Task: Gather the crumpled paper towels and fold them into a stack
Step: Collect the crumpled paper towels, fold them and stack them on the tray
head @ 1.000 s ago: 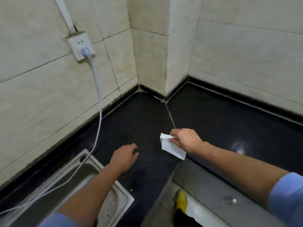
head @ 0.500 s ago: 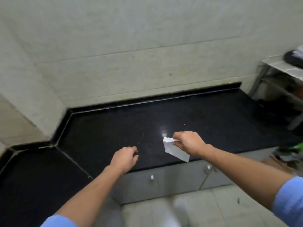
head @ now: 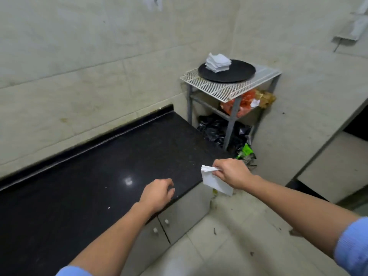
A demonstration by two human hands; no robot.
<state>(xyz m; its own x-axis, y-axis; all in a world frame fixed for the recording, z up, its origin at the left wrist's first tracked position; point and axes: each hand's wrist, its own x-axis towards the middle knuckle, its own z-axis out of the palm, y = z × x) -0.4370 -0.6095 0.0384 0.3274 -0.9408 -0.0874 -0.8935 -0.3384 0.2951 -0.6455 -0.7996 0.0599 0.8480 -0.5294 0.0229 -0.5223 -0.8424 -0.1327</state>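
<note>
My right hand [head: 233, 173] pinches a folded white paper towel [head: 216, 181] by its top edge, so it hangs off the right end of the black counter [head: 95, 168]. My left hand [head: 158, 193] hovers over the counter's front edge with loosely curled fingers and holds nothing. A stack of folded white paper towels [head: 218, 62] lies on a round black tray [head: 227, 73] on top of a wire rack [head: 225, 88] in the far corner.
Under the rack's top shelf sit an orange bag [head: 244, 105] and black plastic bags [head: 217, 130]. Grey cabinet doors [head: 179, 220] run below the counter. Tiled floor [head: 229, 246] lies on the right, with a pale wall or door edge [head: 328, 140] beyond it.
The view has swung right from the corner with the sink and socket, along the counter, to the rack. Both hands keep their pose, and the right one still holds the towel.
</note>
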